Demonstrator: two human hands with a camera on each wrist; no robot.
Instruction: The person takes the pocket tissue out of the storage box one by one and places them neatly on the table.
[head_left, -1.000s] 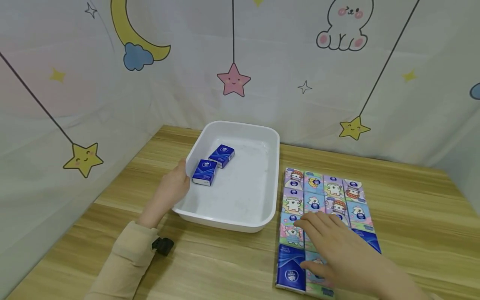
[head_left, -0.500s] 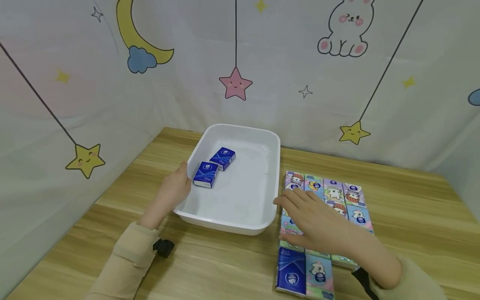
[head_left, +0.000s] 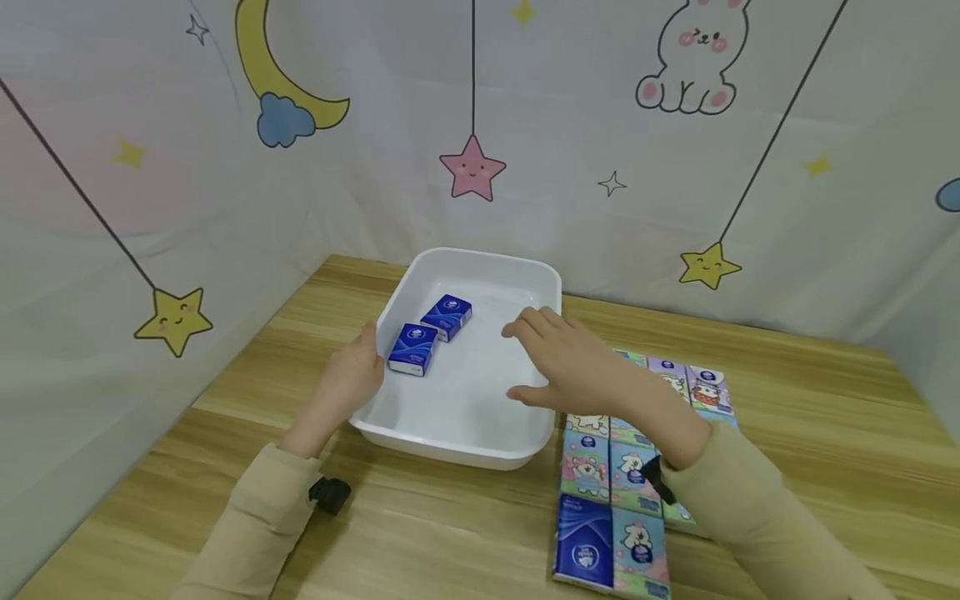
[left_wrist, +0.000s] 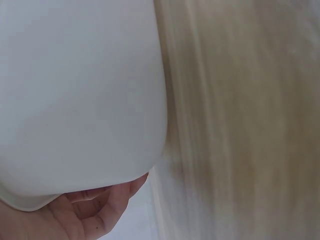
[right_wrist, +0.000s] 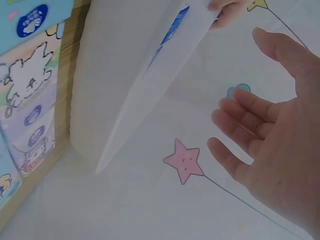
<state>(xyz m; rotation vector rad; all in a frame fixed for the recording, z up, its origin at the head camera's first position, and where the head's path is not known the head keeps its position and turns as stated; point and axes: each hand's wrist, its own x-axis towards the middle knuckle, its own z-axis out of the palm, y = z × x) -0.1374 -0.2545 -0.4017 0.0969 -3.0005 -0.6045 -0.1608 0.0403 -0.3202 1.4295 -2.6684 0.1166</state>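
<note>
My left hand [head_left: 349,375] holds the left side of a white plastic tub [head_left: 465,448] on the wooden table. In the left wrist view, its fingers [left_wrist: 102,212] curl against the tub's outer wall under the rim. Two dark blue tissue packs [head_left: 412,350] lie inside at the left, one behind the other. My right hand [head_left: 562,358], thumb spread from its relaxed fingers, hangs above the tub's right rim with nothing in its grasp. Right of the tub, under my right forearm, lies a block of tissue packs [head_left: 585,467], mostly with cartoon prints.
One blue tissue pack [head_left: 583,546] forms the near left corner of the block. A pale curtain [head_left: 555,192] with stars, a moon and a rabbit hangs behind and left of the wooden table [head_left: 442,525]. A black strap [head_left: 328,495] shows at my left cuff.
My right hand has moved left and away from me, from over the tissue packs to over the tub's right rim. The left hand and tub stay in place.
</note>
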